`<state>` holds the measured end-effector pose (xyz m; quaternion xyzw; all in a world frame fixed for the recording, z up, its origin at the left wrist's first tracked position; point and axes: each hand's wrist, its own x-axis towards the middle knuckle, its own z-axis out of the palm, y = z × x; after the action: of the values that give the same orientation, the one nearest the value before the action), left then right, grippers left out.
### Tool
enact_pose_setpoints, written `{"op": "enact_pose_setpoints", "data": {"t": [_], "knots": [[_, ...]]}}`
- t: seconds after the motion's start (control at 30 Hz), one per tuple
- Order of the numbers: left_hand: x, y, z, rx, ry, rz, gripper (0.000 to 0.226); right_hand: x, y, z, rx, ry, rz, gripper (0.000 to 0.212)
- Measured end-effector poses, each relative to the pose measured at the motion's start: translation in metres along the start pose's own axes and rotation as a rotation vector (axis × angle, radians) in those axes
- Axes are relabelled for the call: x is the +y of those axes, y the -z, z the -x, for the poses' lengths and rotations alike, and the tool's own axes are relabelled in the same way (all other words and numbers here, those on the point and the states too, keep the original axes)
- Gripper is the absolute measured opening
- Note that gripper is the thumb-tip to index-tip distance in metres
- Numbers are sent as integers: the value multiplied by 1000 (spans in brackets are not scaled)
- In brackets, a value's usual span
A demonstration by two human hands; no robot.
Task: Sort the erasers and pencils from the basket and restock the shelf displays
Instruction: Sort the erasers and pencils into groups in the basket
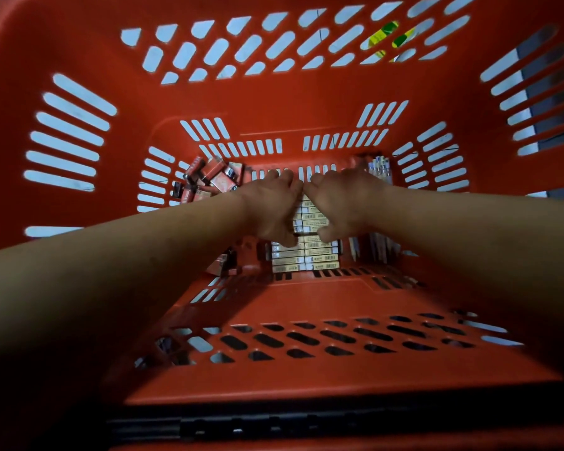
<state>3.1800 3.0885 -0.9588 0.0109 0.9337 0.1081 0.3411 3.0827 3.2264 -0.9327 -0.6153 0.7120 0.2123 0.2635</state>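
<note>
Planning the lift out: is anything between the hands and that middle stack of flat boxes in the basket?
Nothing visible. The left hand and right hand already rest on the stack of flat boxes; small red boxes lie left, pencils right.

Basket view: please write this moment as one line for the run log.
left hand and right hand: gripping stack of boxes | pencils: right side of basket | small red packs: left side

Red basket (274,102) holds flat cream boxes (306,258) in rows, red packs (214,177) heaped left, pencils (381,170) right.
</note>
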Motion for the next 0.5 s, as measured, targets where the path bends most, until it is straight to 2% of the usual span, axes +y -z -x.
{"op": "enact_pose_setpoints", "data": {"t": [0.23, 0.5], "knots": [[-3, 0, -1, 16, 16, 63, 95, -4, 2, -2, 4, -8, -21, 76], [-2, -9, 2, 105, 26, 62, 87, -13, 1, -4, 59, -62, -6, 77]]}}
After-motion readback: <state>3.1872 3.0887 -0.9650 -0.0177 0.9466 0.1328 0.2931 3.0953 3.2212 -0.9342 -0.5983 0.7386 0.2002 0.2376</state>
